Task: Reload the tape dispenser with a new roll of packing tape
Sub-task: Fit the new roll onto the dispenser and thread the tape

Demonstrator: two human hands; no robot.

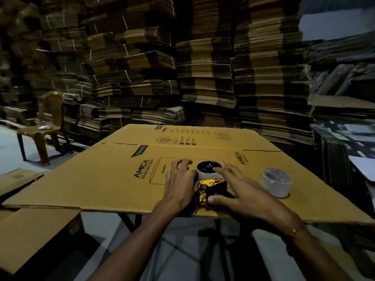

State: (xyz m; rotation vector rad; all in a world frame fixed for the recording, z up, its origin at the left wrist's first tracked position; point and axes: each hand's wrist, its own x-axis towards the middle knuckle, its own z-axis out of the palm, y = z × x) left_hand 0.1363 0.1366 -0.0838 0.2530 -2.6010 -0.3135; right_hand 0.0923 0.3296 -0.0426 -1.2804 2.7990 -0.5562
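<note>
A yellow and black tape dispenser (213,186) lies on a flattened cardboard box (113,179) that serves as the work surface. Its hub carries a pale, used-up core (207,172) with a black centre. My left hand (179,182) curls round the dispenser's left side, fingers by the core. My right hand (235,188) lies over the right side, with the forefinger on the core's rim and the thumb against the black front plate. A fresh roll of clear packing tape (277,182) stands on the cardboard to the right, apart from both hands.
Tall stacks of flattened cartons (203,67) wall in the back and right. A brown plastic chair (45,126) stands at the left. More cardboard sheets (30,234) lie low at the left. The work surface's front edge is just below my wrists.
</note>
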